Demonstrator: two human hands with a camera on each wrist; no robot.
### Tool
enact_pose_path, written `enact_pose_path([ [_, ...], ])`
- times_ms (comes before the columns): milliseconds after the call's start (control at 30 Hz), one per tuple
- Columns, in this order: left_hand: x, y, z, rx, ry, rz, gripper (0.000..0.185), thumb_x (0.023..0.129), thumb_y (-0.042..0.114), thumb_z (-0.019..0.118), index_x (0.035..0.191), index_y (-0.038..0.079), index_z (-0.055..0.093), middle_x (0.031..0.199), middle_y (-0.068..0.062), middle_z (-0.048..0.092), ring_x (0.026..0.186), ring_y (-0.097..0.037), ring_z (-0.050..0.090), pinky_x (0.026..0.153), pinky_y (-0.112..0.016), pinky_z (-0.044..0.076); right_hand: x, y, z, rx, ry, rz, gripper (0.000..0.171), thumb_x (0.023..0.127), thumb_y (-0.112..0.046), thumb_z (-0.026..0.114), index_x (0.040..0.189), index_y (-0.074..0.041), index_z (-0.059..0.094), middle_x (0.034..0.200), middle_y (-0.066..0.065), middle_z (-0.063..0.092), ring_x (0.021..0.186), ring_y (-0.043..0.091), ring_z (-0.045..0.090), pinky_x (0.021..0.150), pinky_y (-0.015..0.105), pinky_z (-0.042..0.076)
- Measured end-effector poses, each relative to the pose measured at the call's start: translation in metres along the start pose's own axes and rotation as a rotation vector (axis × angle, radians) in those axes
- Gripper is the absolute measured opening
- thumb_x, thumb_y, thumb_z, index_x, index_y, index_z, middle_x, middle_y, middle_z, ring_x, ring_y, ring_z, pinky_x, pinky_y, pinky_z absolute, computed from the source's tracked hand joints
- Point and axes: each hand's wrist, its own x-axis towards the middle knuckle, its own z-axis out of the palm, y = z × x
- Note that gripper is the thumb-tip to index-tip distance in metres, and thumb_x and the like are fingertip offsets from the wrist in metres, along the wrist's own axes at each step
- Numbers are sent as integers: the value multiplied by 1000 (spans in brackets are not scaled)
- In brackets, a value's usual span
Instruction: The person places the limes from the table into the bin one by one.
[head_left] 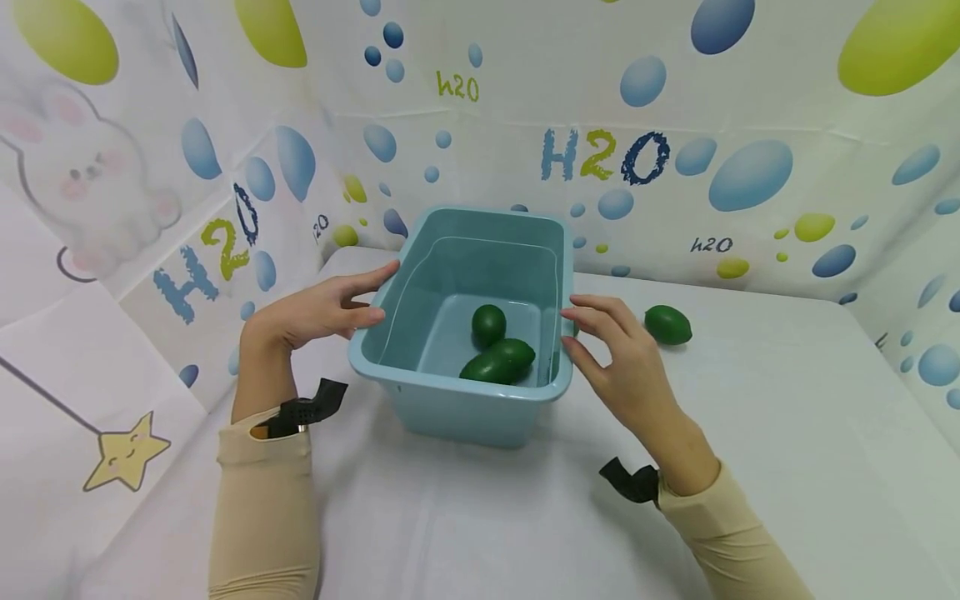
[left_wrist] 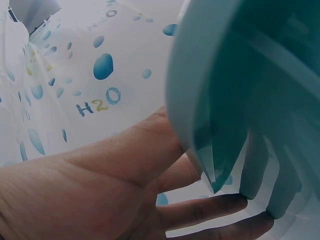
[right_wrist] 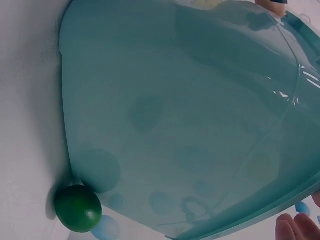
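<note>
A light blue plastic tub (head_left: pixel 465 417) stands on the white-covered table with 3 dark green limes inside. One round-looking lime (head_left: pixel 489 326) lies behind a touching pair (head_left: pixel 487 367). My left hand (head_left: pixel 318 308) holds the tub's left rim; the left wrist view shows its fingers (left_wrist: pixel 200 210) reaching along the outside wall. On the right rim, my right hand (head_left: pixel 618 350) pinches the edge with its fingertips and thumb. In the right wrist view, only some of that hand's fingertips (right_wrist: pixel 295 227) show. Another lime (right_wrist: pixel 77 208) sits outside, by the tub's base.
One lime (head_left: pixel 667 325) lies on the table (head_left: pixel 787 417) to the right of my right hand. A white curtain (head_left: pixel 510 100) with blue and green drops and lettering rises behind the table and along its left side.
</note>
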Motion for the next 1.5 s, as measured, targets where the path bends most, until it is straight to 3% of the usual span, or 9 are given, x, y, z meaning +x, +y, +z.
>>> enact_pose_path([
  [233,0,1,0,8,0,7,72,94,26,60,151,35,18,158,5,21,135,-34,40,93,-48,50,0,5,-4,-58,-2,20,39,76,-3,78,113,-4,65,123,10,59,103,22,62,83,35,55],
  [633,2,0,0,13,-3,8,72,93,26,60,151,36,18,158,8,18,136,-33,38,93,-48,50,-1,26,-10,-80,17,103,40,80,-2,74,118,-6,64,123,9,58,104,21,60,85,34,53],
  [967,1,0,1,10,-1,4,73,93,27,60,151,36,18,158,5,21,135,-32,40,93,-49,50,-5,59,-20,-110,31,257,35,83,-4,71,117,-1,62,120,14,55,103,28,61,84,43,54],
  [1033,0,1,1,12,2,1,73,93,27,61,151,36,18,158,5,22,134,-32,41,92,-49,50,-6,65,-22,-115,35,282,36,83,-5,71,117,-1,62,118,14,55,102,27,63,84,37,54],
  [1167,-1,2,0,18,13,-14,73,93,29,61,151,38,18,157,5,22,135,-34,40,92,-48,51,-8,76,-26,-109,40,343,37,84,-5,70,119,-2,61,118,15,54,103,28,64,83,14,50],
  [1233,-1,2,0,18,18,-22,73,92,29,61,151,38,18,157,5,22,136,-34,39,92,-48,51,-8,81,-28,-108,38,387,38,85,-6,69,121,-4,60,119,15,54,105,28,63,84,11,49],
  [1400,0,1,1,11,19,-28,73,92,31,61,150,40,19,157,6,23,135,-33,40,91,-48,51,-12,92,-35,-102,36,476,40,86,-6,67,125,-4,58,122,17,52,110,32,60,89,41,52],
  [1500,1,1,1,14,12,-14,73,92,30,62,150,39,19,157,5,24,134,-33,41,90,-48,52,-15,98,-37,-103,40,501,41,86,-6,66,126,-3,57,122,19,51,111,34,59,90,49,50],
])
